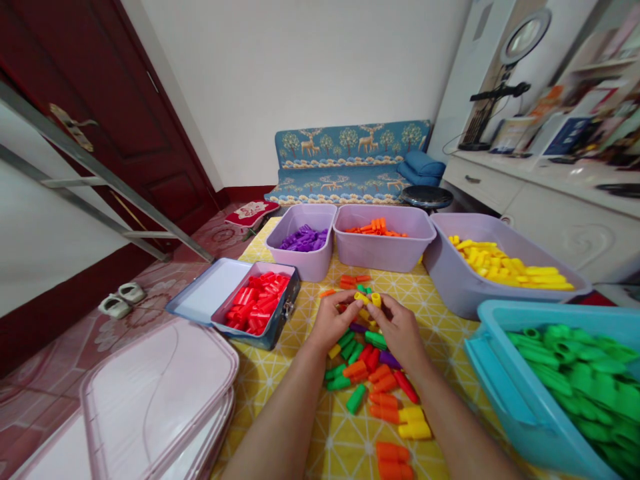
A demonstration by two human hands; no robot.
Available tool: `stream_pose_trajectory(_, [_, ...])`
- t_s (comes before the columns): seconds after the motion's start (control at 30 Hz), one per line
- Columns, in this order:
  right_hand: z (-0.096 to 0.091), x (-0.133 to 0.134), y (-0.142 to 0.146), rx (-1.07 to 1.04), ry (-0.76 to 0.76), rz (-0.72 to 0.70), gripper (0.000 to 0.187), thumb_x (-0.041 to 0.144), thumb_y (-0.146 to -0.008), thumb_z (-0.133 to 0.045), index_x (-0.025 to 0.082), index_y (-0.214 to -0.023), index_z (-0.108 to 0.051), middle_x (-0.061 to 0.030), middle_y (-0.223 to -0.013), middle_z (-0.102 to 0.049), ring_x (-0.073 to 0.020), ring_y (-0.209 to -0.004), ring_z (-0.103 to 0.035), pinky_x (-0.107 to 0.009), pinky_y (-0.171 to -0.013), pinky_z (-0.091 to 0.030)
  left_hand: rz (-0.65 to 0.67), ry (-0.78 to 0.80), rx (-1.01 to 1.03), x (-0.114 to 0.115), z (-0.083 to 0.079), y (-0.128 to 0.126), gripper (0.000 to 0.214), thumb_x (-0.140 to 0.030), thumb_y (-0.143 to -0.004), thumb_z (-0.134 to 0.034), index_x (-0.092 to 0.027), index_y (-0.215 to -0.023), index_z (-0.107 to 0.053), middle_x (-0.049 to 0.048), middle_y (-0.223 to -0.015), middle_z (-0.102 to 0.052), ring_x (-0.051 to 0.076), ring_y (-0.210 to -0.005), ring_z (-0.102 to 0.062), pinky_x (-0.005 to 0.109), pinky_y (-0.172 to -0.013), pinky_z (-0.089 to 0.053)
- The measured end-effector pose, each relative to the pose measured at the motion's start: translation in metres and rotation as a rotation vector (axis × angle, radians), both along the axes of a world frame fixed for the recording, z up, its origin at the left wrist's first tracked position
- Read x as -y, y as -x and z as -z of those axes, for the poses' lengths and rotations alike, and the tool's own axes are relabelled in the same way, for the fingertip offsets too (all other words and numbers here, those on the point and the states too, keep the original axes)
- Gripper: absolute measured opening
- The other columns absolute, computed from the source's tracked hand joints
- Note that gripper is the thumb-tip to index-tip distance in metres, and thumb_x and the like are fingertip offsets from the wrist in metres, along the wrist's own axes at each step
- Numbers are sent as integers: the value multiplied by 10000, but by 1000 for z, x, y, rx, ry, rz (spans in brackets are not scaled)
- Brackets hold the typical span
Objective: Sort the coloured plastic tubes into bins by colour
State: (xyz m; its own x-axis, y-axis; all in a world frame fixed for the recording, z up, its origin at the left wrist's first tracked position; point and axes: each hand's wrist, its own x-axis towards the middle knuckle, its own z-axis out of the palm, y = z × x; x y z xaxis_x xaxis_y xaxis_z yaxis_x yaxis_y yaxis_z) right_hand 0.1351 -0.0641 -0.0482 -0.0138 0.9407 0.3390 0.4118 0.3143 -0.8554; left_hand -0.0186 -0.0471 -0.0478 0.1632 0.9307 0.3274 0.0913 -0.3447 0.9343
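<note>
Near the table's middle, my left hand (333,321) closes its fingers on a small hollow yellow plastic tube (360,298). Beside it, my right hand (401,328) pinches a second yellow plastic tube (376,301), its round opening facing up. The fingertips of both hands nearly meet. Under and in front of them lies a loose pile of similar pieces: green tubes (356,399), orange tubes (384,407), red tubes (406,385), yellow tubes (414,423) and a purple one (389,360). My fingers partly hide the far side of the pile.
Lilac bins hold purple pieces (305,239), orange pieces (377,228) and yellow pieces (505,263). A turquoise bin (493,373) of green pieces stands right. At left are an open tin (273,337) with red pieces and stacked lids (160,387). A patterned yellow cloth (280,400) covers the table.
</note>
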Motion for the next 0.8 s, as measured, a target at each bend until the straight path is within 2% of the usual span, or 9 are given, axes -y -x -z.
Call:
stream_pose_trajectory(0.1, [-4,-1,-1,9,-66,60,298,397,-857,-517,163,-988,-645,-84,-981,-645,-198,-866,-614,-282,-714,-491,-64,-4,-8,-1,0,0,235,-304,-809,-621,-128,-936,-712,56,-891,-724,171,-810,-640,247,-755,-485])
stream_pose_trajectory(0.17, [-6,-1,-2,61,-37,51,278,374,-846,-525,168,-983,-651,-75,-942,-660,-191,-821,-617,-281,-693,-487,-95,5,-8,-2,2,0,227,-296,-804,-623,-127,-926,-711,59,-889,-724,170,-807,-639,248,-755,-483])
stream_pose_trajectory(0.27, [-10,1,-2,152,64,-59,220,340,-823,-546,191,-937,-660,-24,-776,-665,-162,-677,-600,-261,-614,-463,-105,37,12,-4,4,0,225,-290,-799,-622,-119,-922,-702,58,-854,-718,164,-777,-635,245,-725,-483])
stream_pose_trajectory(0.4, [-24,7,-3,198,214,-223,162,336,-789,-593,191,-730,-633,26,-544,-568,-122,-499,-521,-219,-469,-371,-82,63,37,-5,7,0,235,-310,-801,-622,-117,-917,-689,49,-824,-705,156,-744,-625,238,-691,-480])
stream_pose_trajectory(0.5, [-44,11,-7,-171,181,-91,232,406,-805,-595,183,-745,-614,26,-564,-571,-97,-467,-497,-206,-456,-371,-57,71,32,-5,8,1,248,-329,-815,-610,-117,-913,-691,53,-834,-701,156,-742,-621,235,-684,-474])
stream_pose_trajectory(0.57, [-59,11,-10,-585,13,89,289,464,-833,-557,197,-926,-613,3,-747,-635,-90,-544,-540,-212,-528,-432,-69,70,19,-6,9,1,257,-339,-818,-607,-116,-909,-695,54,-825,-698,157,-740,-617,235,-682,-470])
stream_pose_trajectory(0.63, [-68,12,-12,-878,-109,167,365,500,-853,-518,228,-1091,-570,-20,-924,-648,-90,-645,-578,-225,-608,-468,-87,64,6,-6,9,0,264,-348,-813,-614,-115,-903,-698,54,-818,-696,159,-742,-614,236,-685,-470])
stream_pose_trajectory(0.7, [-68,11,-11,-931,-87,153,393,506,-850,-519,236,-1133,-558,-31,-965,-649,-93,-680,-589,-228,-627,-474,-85,58,7,-6,9,0,270,-357,-812,-616,-115,-899,-698,54,-819,-696,162,-747,-613,236,-686,-469])
stream_pose_trajectory(0.8, [-50,8,-6,-678,77,130,398,480,-794,-602,205,-1081,-596,-50,-938,-667,-118,-673,-601,-243,-606,-479,-47,52,24,-4,7,0,282,-368,-834,-593,-117,-907,-698,55,-832,-696,164,-755,-615,235,-684,-467])
